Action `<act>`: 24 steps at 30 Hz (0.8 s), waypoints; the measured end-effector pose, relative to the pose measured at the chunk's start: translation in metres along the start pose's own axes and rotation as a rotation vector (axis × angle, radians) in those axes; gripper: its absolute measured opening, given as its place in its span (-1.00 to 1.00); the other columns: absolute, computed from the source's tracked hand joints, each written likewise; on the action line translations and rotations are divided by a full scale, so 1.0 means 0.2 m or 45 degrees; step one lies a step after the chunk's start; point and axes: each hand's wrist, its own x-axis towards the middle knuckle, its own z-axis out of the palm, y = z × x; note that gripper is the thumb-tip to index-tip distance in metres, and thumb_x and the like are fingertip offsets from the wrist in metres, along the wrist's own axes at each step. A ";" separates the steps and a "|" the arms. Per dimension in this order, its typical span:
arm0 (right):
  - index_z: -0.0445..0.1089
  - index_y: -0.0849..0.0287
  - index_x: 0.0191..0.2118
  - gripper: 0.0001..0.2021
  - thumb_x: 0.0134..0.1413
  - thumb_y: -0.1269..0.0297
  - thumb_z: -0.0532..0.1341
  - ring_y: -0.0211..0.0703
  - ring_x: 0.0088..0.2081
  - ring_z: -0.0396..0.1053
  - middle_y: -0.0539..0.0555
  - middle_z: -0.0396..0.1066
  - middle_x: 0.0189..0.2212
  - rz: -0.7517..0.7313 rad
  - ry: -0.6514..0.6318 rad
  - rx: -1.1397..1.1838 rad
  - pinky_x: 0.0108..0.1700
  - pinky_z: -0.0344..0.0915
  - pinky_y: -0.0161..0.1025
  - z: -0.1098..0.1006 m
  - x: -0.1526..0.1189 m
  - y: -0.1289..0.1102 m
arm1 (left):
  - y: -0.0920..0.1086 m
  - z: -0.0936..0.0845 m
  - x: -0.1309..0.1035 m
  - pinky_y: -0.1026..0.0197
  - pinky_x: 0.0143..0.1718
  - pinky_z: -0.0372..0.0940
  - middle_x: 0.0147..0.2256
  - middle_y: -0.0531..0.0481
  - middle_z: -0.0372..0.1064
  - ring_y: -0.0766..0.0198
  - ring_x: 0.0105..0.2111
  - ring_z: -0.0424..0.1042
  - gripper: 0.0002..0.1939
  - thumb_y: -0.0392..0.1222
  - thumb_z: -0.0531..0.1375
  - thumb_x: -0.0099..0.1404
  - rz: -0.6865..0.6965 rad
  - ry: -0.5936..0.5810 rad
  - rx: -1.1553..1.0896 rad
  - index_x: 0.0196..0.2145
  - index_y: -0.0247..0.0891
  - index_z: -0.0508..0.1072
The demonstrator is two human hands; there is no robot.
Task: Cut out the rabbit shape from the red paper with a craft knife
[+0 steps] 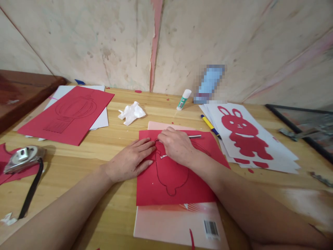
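A sheet of red paper (203,187) lies on a pale pink booklet (171,225) with a barcode. A dark outline is drawn on it, and a small pale gap shows near its upper middle. My left hand (134,158) rests flat at the sheet's left edge, fingers stretched out. Over the drawing, my right hand (174,144) is closed round a slim craft knife (195,136), whose metallic rear end sticks out to the right; its tip is hidden by the hand.
Left are red paper with a lantern drawing (73,114) and a tape measure (24,158). Behind lie crumpled tissue (132,113) and an upright glue stick (184,100). Right are a yellow-blue pen (210,126), white sheets with a red rabbit cutout (243,128), and a black-framed object (299,128).
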 end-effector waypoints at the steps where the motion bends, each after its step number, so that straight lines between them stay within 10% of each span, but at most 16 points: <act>1: 0.43 0.19 -0.30 -0.76 0.17 0.52 0.03 -0.09 -0.18 0.27 0.13 0.46 -0.32 -0.019 0.008 -0.010 -0.36 0.06 -0.21 0.00 0.00 0.00 | 0.00 0.00 0.00 -0.13 0.21 0.12 0.20 -0.23 0.18 0.01 0.25 0.09 -0.57 -0.09 -0.02 0.43 -0.002 0.003 -0.001 0.16 -0.32 0.28; 24: 0.42 0.20 -0.21 -0.76 0.21 0.47 0.01 -0.07 -0.13 0.30 0.15 0.46 -0.28 0.014 -0.065 -0.034 -0.34 0.16 -0.24 -0.05 0.00 -0.05 | -0.01 -0.02 0.02 -0.09 0.22 0.10 0.21 -0.22 0.18 0.01 0.23 0.13 -0.52 -0.06 0.01 0.41 -0.016 -0.091 0.082 0.19 -0.34 0.25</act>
